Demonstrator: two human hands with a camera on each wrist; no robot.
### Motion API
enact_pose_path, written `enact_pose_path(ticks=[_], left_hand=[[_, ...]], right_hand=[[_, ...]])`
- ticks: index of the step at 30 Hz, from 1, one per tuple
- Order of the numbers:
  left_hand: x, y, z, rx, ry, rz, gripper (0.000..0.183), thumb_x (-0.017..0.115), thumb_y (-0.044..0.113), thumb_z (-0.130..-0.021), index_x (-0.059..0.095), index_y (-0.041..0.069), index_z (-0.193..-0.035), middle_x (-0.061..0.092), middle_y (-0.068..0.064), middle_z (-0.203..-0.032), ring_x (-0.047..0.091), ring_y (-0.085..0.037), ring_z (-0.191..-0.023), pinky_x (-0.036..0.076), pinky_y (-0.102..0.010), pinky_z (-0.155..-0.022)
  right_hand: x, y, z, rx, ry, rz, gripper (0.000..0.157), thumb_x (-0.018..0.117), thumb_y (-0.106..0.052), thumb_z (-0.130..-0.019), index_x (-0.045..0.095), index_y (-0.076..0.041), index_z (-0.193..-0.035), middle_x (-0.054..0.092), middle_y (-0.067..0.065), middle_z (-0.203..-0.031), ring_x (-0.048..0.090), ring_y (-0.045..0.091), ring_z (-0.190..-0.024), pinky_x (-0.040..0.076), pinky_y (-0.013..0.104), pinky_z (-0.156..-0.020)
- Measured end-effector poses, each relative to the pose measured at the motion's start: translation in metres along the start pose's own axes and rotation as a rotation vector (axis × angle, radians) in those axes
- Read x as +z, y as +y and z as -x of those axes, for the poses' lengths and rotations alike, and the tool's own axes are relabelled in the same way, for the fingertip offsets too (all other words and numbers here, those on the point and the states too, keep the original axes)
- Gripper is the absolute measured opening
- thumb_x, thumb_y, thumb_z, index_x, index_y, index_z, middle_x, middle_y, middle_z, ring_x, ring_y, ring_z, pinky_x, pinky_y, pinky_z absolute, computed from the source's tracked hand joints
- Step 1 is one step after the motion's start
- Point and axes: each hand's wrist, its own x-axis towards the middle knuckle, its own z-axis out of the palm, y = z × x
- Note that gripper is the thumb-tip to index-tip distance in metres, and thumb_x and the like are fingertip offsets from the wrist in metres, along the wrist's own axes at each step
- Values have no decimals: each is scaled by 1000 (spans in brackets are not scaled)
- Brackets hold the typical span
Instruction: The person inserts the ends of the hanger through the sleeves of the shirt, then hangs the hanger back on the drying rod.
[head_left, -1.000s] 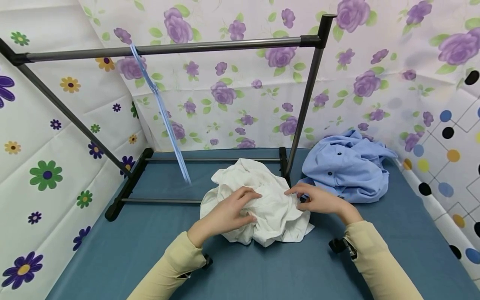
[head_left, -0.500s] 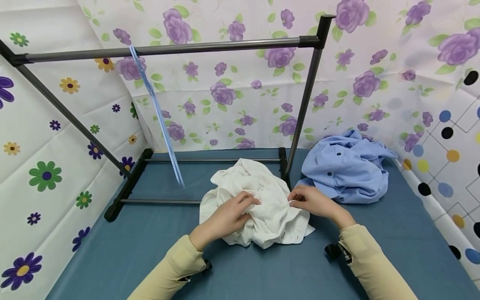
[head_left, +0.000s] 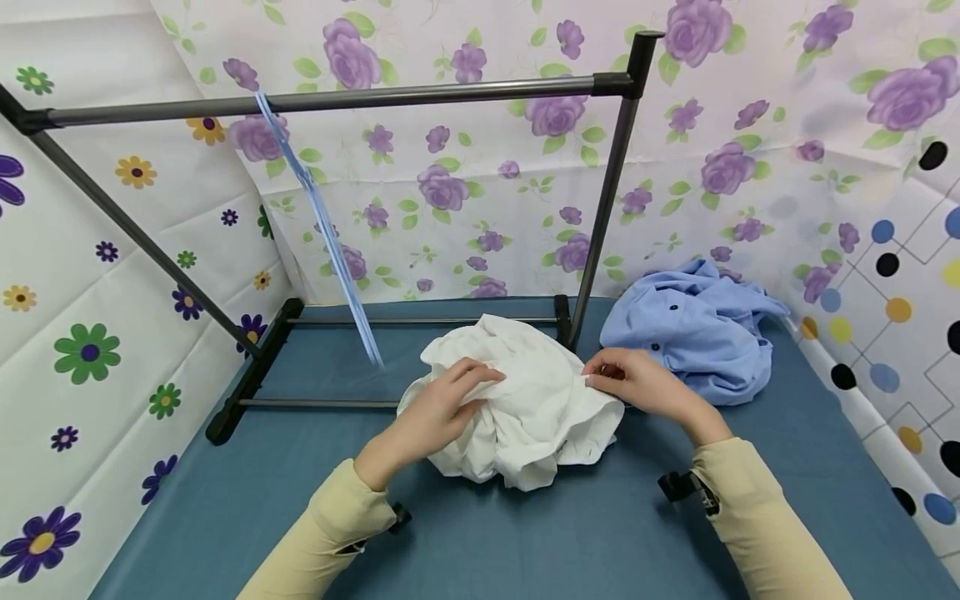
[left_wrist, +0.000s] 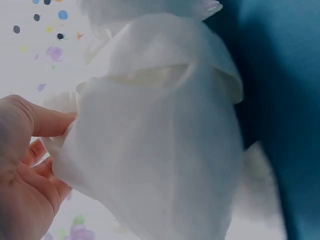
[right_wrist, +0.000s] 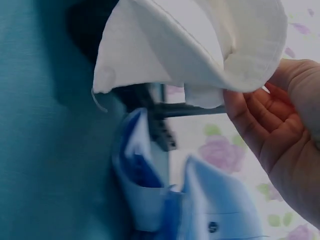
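Observation:
A crumpled white cloth garment (head_left: 525, 392) lies bunched in front of the rack, its folds hiding its full shape. On its left side my left hand (head_left: 442, 408) pinches a fold; the left wrist view shows the thumb and fingers (left_wrist: 52, 122) on either side of the fabric. My right hand (head_left: 637, 379) grips the garment's right edge between thumb and fingers. In the right wrist view that hand (right_wrist: 280, 120) holds a stitched white hem (right_wrist: 200, 55), which stands raised off the blue surface. Behind the right hand sits a rumpled blue buttoned shirt (head_left: 697, 333).
A dark metal rack (head_left: 435, 96) stands at the back, with its foot bars (head_left: 322, 404) on the blue-covered surface (head_left: 525, 550). From its top bar hangs a long, thin light-blue thing (head_left: 322, 221). Patterned sheets (head_left: 450, 225) enclose the back and sides.
My right hand has gone from loosely spread fingers to a pinch on the garment's edge. Both hands lift the cloth slightly, and its lower right corner has drawn in. The light-blue hanging thing sways.

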Motion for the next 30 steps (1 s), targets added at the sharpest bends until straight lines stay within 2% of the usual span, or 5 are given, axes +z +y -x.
enact_pose_path(ticks=[7,12,19,24,30], left_hand=[[-30,3,-11,7,82,-15,44,61,-3,-87,54,17,-125,51,-2,-117,52,-13,-94,45,-27,-71],[-43,7,-18,-6,172,4,44,61,-4,-86,56,18,-124,52,0,-115,52,-13,-98,45,-28,-71],[-55,19,-29,16,309,25,38,61,-1,-88,58,14,-123,57,0,-115,55,-13,-99,45,-28,-73],[-67,30,-36,5,432,16,34,59,2,-90,60,14,-122,59,1,-114,46,-10,-70,37,-25,-58],[-80,39,-41,-35,595,-7,25,57,3,-91,67,13,-112,64,3,-101,36,-10,-58,31,-25,-52]], right_hand=[[-29,-21,0,-64,97,5,11,60,-28,-91,65,-23,-100,62,-9,-87,58,9,-76,48,29,-66],[-48,-36,4,-66,165,17,10,60,-25,-91,65,-22,-100,63,-7,-88,58,9,-75,47,27,-65],[-68,-78,14,-160,270,-1,11,61,-2,-88,65,-5,-98,63,4,-86,57,16,-73,45,24,-61],[-80,-100,20,-233,345,-43,13,60,7,-85,64,1,-96,63,9,-86,56,15,-69,42,22,-55],[-89,-93,22,-267,399,-105,19,60,10,-84,66,-2,-98,63,8,-89,54,15,-64,41,24,-51]])
